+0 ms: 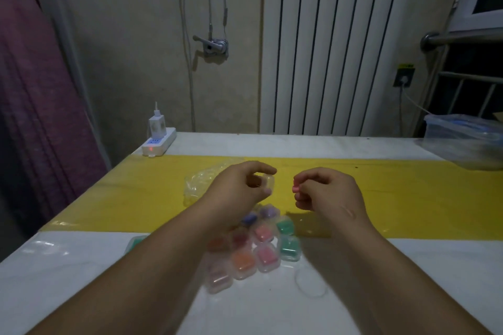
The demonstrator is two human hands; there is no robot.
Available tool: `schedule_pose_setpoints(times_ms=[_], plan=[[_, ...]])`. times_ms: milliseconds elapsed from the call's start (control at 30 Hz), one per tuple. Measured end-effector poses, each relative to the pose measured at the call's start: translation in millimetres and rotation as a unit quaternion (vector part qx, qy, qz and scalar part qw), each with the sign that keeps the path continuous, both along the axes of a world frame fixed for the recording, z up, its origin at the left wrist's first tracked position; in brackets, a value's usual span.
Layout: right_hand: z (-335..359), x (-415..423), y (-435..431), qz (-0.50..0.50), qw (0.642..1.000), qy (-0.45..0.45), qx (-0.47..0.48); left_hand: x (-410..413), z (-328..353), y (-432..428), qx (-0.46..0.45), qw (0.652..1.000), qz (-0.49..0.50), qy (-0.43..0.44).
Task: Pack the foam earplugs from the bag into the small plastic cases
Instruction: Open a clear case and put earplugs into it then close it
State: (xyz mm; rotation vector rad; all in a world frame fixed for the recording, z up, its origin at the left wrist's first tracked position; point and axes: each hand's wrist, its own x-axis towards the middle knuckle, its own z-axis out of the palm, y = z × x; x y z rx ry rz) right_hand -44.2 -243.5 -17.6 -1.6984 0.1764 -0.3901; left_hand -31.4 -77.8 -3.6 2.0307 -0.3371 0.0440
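So the white desk (81, 266) has a fat yellow band (394, 198) across the middle. Small clear plastic cases (268, 257) show pink, orange, red, green, blue and purple foam inside. Loose pink foam earplug (295, 188) too. Purple curtain (32, 90) on the left, white radiator (326, 49) with dark vertical stripes, white power strip (159, 144) glowing red.

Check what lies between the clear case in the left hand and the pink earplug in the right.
Nothing: in the head view, the gap between clear case and pink earplug shows only the yellow strip.
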Motion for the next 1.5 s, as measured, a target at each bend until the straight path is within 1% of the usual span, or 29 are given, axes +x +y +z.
schedule_pose_setpoints(times_ms=[167,333,433,500,600,700,800,867,1000,1100,1333,1433,1500], plan=[[-3.7,-11.3,20.4,0.072,0.997,0.005,-0.006,-9.9,-2.9,25.8,-0.105,0.992,-0.037,0.057],[-11.9,-13.3,31.1,0.125,0.992,0.022,0.003,-11.0,-10.9,38.0,-0.204,0.974,-0.073,0.072],[-16.0,-14.9,32.8,0.150,0.989,0.008,-0.014,-12.0,-12.6,39.7,-0.201,0.974,-0.093,0.050],[-17.5,-16.3,33.5,0.144,0.989,-0.005,-0.025,-13.5,-12.4,40.7,-0.197,0.975,-0.100,0.036],[-18.7,-15.5,34.1,0.134,0.990,-0.026,-0.047,-13.5,-11.1,43.1,-0.214,0.971,-0.106,0.033],[-20.0,-13.2,33.1,0.122,0.988,-0.036,-0.089,-14.5,-11.1,43.3,-0.200,0.974,-0.103,0.031],[-22.5,-11.1,31.4,0.105,0.988,-0.053,-0.099,-14.7,-14.1,41.8,-0.206,0.973,-0.096,0.031],[-23.9,-10.1,31.2,0.101,0.991,-0.042,-0.070,-13.9,-15.6,41.4,-0.215,0.972,-0.095,0.026],[-21.6,-14.2,34.0,0.140,0.990,-0.011,0.033,-11.8,-18.1,42.2,-0.211,0.974,-0.083,0.006],[-16.0,-16.1,34.0,0.146,0.989,0.002,0.030,-13.1,-17.9,41.2,-0.203,0.975,-0.086,0.002],[-17.6,-17.6,36.1,0.162,0.986,0.014,0.024,-15.8,-18.5,37.7,-0.110,0.991,-0.071,-0.009],[-17.5,-17.8,36.8,0.166,0.986,0.009,0.021,-15.4,-19.1,35.5,-0.043,0.998,-0.041,-0.038],[-19.4,-17.3,37.4,0.171,0.985,0.008,0.020,-15.4,-20.1,34.6,-0.028,0.997,-0.033,-0.059]])
